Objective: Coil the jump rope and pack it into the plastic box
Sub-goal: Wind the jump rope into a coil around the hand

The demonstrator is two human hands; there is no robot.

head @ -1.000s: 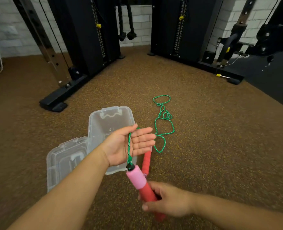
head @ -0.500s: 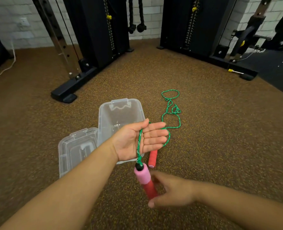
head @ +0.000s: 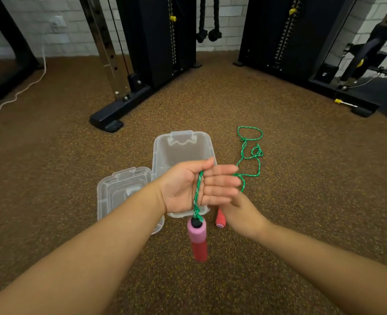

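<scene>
My left hand (head: 188, 189) is held palm up over the clear plastic box (head: 163, 151), fingers stretched out. The green jump rope (head: 198, 189) runs across the palm under the thumb. Its pink-and-red handle (head: 198, 239) hangs from it below the hand. My right hand (head: 240, 214) is tucked under my left fingers, next to where the rope drops off them; its fingertips are hidden. The rest of the rope lies in loose loops (head: 249, 133) on the floor to the right of the box. The second red handle (head: 220, 218) lies on the floor beside the box.
The box's clear lid (head: 119, 189) lies on the brown floor left of the box. Black gym machine bases stand behind it (head: 110, 119) and at the far right (head: 358, 105). A white cable (head: 22, 89) trails along the floor at the left.
My right hand let go of the hanging handle and moved up under my left fingers. The handle now hangs free from my left hand. The camera has moved closer.
</scene>
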